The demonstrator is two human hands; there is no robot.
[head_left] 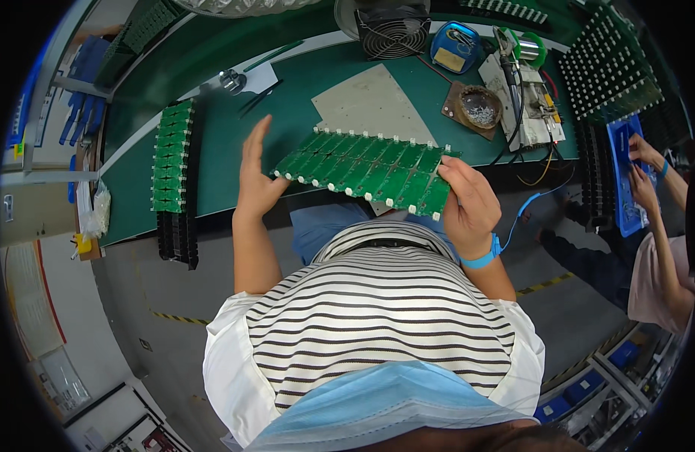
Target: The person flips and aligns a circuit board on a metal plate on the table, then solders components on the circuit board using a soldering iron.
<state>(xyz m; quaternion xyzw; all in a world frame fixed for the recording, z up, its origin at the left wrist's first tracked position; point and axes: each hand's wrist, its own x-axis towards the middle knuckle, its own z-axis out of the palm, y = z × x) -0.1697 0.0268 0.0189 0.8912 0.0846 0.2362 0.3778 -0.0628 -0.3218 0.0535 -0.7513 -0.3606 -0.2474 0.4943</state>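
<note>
Wearing a blue face mask, closest below — pinching a green circuit-board panel by its right end with the right hand, at the green table edge — left hand unclenched beside the opposite end.

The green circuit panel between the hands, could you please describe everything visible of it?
The green circuit panel looks thin and rigid, divided into narrow parallel strips, with small white parts along both long edges. It is held aslant at the near edge of the green bench. The right hand grips its right end; the open left hand is at its left end, contact unclear.
</note>
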